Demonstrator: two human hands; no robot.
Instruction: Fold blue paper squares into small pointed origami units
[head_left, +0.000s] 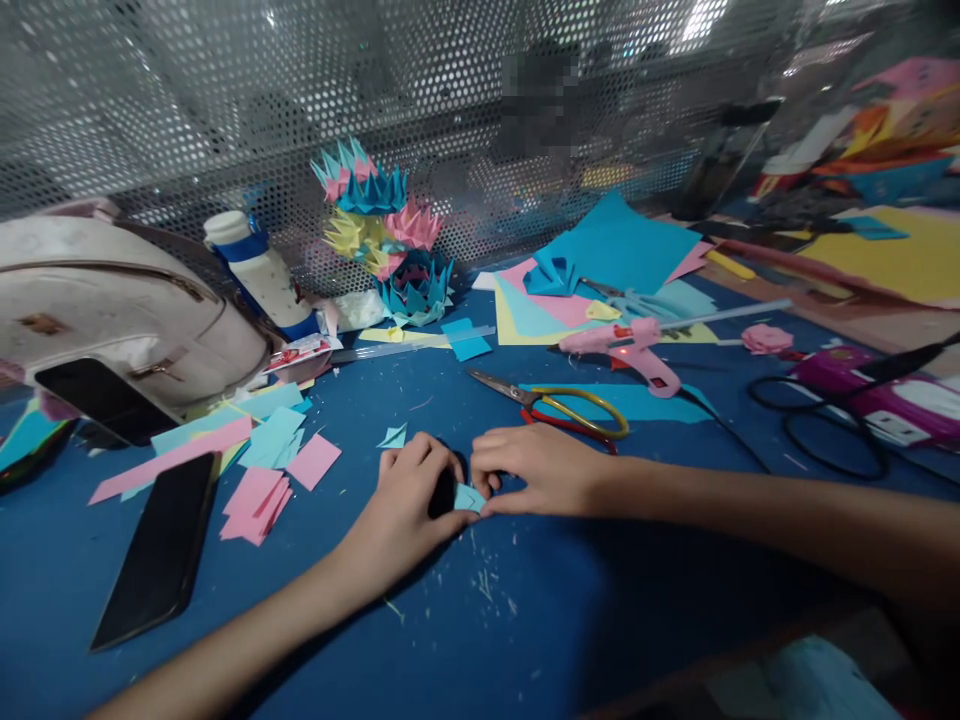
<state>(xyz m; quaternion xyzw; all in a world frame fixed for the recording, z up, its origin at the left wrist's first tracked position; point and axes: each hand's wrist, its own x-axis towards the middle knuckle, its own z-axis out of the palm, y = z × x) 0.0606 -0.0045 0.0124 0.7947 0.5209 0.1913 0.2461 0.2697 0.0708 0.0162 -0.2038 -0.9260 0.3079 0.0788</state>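
Between my two hands, low over the blue table, is a small light-blue piece of folded paper. My left hand grips its left side, the thumb along the near edge. From the right, my right hand pinches the other side, fingers curled and thumb pressed close to the left thumb. Part of the paper is hidden by the fingers. Just beyond my left hand lies another small folded light-blue piece. Scissors with yellow and red handles rest behind my right hand, upon a blue paper strip.
Pink paper pieces, light-blue pieces and a dark phone lie left. A folded-paper model and a bottle stand behind. A pink glue gun with a cord sits at right, near a purple power strip.
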